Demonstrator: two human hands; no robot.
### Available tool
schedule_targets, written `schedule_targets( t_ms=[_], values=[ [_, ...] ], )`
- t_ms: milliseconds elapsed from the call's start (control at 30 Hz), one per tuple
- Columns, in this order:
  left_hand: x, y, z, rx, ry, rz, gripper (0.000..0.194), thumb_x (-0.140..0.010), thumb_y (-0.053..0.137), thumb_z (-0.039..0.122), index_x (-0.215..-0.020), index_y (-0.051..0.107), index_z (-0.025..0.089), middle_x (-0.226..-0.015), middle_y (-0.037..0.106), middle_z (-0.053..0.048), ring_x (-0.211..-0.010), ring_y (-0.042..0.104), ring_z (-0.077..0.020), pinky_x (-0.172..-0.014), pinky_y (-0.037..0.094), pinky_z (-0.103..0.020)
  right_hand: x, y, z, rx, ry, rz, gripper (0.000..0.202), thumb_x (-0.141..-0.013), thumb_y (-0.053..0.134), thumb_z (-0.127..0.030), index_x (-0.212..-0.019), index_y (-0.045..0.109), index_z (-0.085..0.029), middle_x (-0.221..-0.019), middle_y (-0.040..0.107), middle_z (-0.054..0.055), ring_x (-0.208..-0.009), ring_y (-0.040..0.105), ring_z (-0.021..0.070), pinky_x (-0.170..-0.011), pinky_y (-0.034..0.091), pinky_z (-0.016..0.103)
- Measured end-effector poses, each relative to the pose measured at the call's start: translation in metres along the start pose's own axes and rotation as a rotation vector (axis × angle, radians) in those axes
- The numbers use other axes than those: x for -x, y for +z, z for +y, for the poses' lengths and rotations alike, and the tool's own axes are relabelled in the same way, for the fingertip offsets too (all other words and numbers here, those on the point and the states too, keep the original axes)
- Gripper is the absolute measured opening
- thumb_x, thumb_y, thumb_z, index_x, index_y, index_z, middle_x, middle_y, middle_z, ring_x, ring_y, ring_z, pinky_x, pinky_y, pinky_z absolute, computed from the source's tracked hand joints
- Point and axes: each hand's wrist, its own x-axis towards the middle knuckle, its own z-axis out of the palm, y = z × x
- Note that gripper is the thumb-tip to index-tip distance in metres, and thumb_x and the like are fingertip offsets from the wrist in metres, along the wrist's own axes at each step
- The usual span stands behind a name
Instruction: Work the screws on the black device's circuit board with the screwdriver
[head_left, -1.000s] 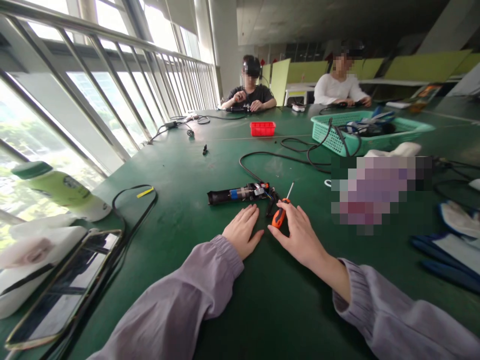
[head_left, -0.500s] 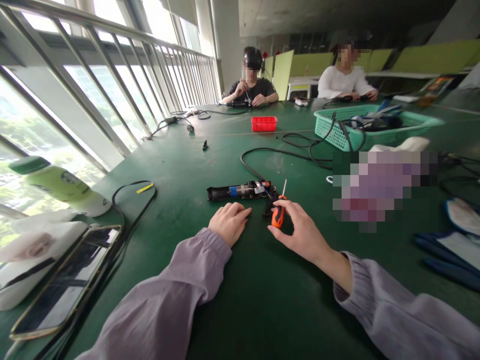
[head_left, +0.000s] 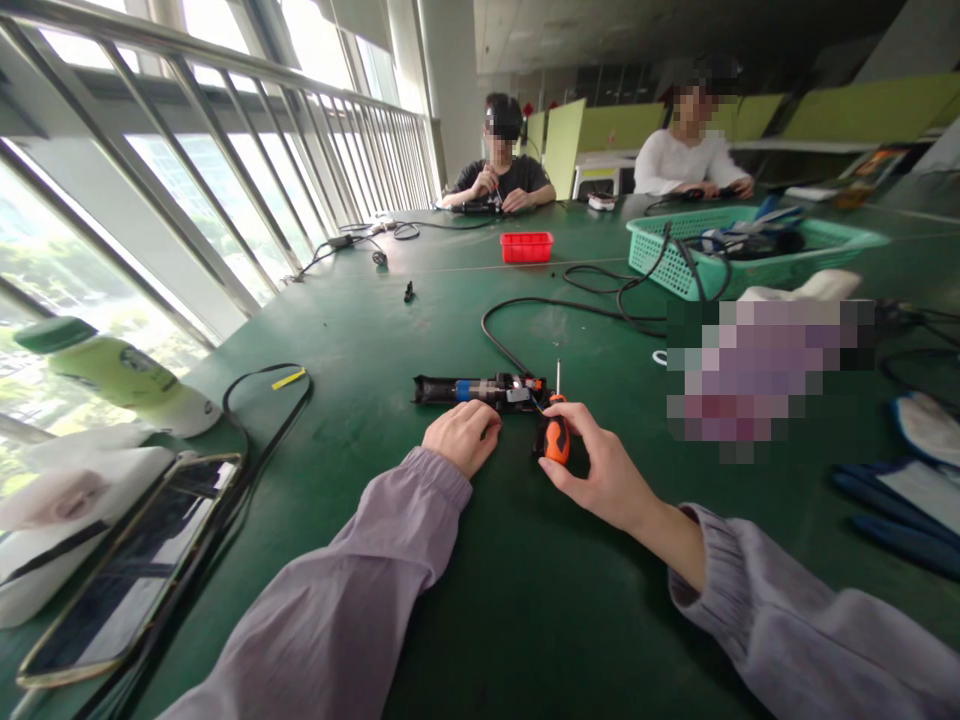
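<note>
An orange and black screwdriver (head_left: 556, 440) is held at its handle between the thumb and fingers of my right hand (head_left: 600, 465), its metal shaft pointing away from me. Beside it, a black device (head_left: 480, 390) with a blue band, exposed parts and small wires lies across the green table (head_left: 480, 640). A black cable runs from the device's right end. My left hand (head_left: 461, 435) rests against the near side of the device, its fingers bent and close together; whether they grip it is hidden.
A phone (head_left: 135, 570), a green-capped bottle (head_left: 120, 380) and a strap are at the left. Further back stand a red tray (head_left: 526, 248) and a teal basket (head_left: 750, 270) holding tools and cables. Blue gloves (head_left: 900, 500) lie right. Two people sit across the table.
The screwdriver has turned more upright in view and shifted slightly left. My left hand's fingers have drawn in closer to the device, whose right part has tilted a little.
</note>
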Motion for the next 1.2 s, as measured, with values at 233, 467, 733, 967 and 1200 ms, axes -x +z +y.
schedule_targets(
  t_ms=[233, 467, 733, 967, 1200],
  values=[
    [-0.001, -0.001, 0.000, 0.133, -0.072, 0.178, 0.022, -0.081, 0.045, 0.016, -0.097, 0.058, 0.018, -0.080, 0.062, -0.001, -0.076, 0.058, -0.0121, -0.074, 0.049, -0.024, -0.001, 0.001, 0.002, 0.003, 0.017, 0.005, 0.043, -0.073, 0.056, -0.034, -0.112, 0.043, -0.022, -0.094, 0.057, 0.004, -0.079, 0.057, 0.0171, -0.072, 0.046, 0.030],
    [-0.020, 0.004, -0.001, 0.201, -0.097, 0.317, 0.017, -0.085, 0.046, 0.021, -0.088, 0.063, 0.020, -0.086, 0.063, -0.002, -0.082, 0.059, -0.0117, -0.076, 0.049, -0.023, -0.002, 0.001, 0.001, -0.022, 0.031, 0.014, 0.041, -0.073, 0.057, -0.033, -0.110, 0.044, -0.021, -0.094, 0.056, 0.004, -0.081, 0.056, 0.0168, -0.075, 0.045, 0.031],
    [-0.039, 0.015, 0.002, 0.197, -0.034, 0.272, 0.017, -0.086, 0.049, 0.027, -0.083, 0.064, 0.020, -0.082, 0.068, -0.001, -0.077, 0.059, -0.0125, -0.074, 0.049, -0.025, -0.004, 0.000, 0.002, -0.035, 0.027, 0.024, 0.042, -0.072, 0.058, -0.033, -0.110, 0.044, -0.022, -0.095, 0.057, 0.004, -0.081, 0.056, 0.0171, -0.076, 0.046, 0.031],
    [-0.036, 0.013, 0.002, 0.090, 0.011, 0.242, 0.023, -0.087, 0.048, 0.031, -0.085, 0.069, 0.022, -0.084, 0.068, -0.002, -0.077, 0.058, -0.0126, -0.072, 0.049, -0.025, -0.004, 0.001, 0.003, -0.035, 0.018, 0.029, 0.041, -0.072, 0.057, -0.033, -0.109, 0.045, -0.022, -0.093, 0.057, 0.004, -0.079, 0.055, 0.0166, -0.074, 0.046, 0.030],
    [-0.026, 0.007, 0.007, -0.130, -0.006, 0.256, 0.022, -0.083, 0.050, 0.028, -0.093, 0.069, 0.029, -0.096, 0.066, -0.002, -0.089, 0.058, -0.0172, -0.081, 0.045, -0.033, -0.003, 0.000, 0.004, -0.054, 0.032, 0.004, 0.040, -0.074, 0.056, -0.033, -0.111, 0.044, -0.021, -0.093, 0.056, 0.004, -0.081, 0.055, 0.0169, -0.074, 0.045, 0.030]
  ],
)
